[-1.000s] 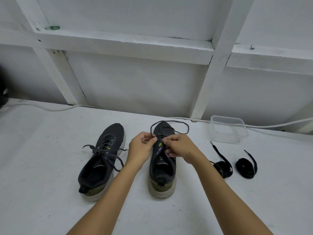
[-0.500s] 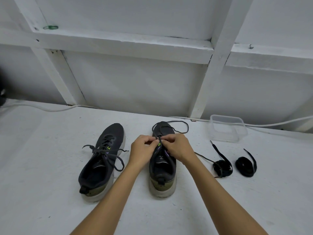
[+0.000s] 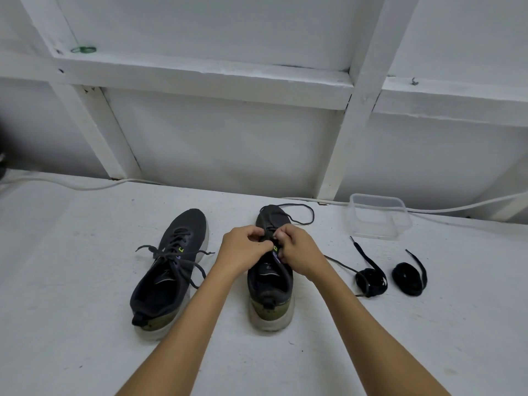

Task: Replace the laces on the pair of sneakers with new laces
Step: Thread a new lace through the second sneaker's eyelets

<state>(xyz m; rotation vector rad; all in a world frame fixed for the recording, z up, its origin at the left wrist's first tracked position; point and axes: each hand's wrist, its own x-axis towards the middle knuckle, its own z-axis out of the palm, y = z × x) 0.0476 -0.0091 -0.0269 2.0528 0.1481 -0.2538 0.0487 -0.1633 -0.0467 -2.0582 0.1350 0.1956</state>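
Two dark sneakers stand on the white surface, toes pointing away from me. The left sneaker (image 3: pixel 168 270) keeps its lace, loosely undone. Over the tongue of the right sneaker (image 3: pixel 271 284) my left hand (image 3: pixel 243 252) and my right hand (image 3: pixel 297 251) meet, fingers curled and pinching its old lace (image 3: pixel 300 215). One end of that lace loops past the toe; another strand trails off to the right. Two coiled black new laces (image 3: pixel 371 278) (image 3: pixel 408 277) lie to the right of the shoe.
A clear plastic container (image 3: pixel 378 217) sits at the back right by the wall. A white cable (image 3: pixel 85 185) runs along the foot of the white framed wall. Something dark shows at the far left edge.
Both hands have closed in together higher on the right sneaker's lacing. A lace strand now trails out to the right of the shoe toward the coiled laces.
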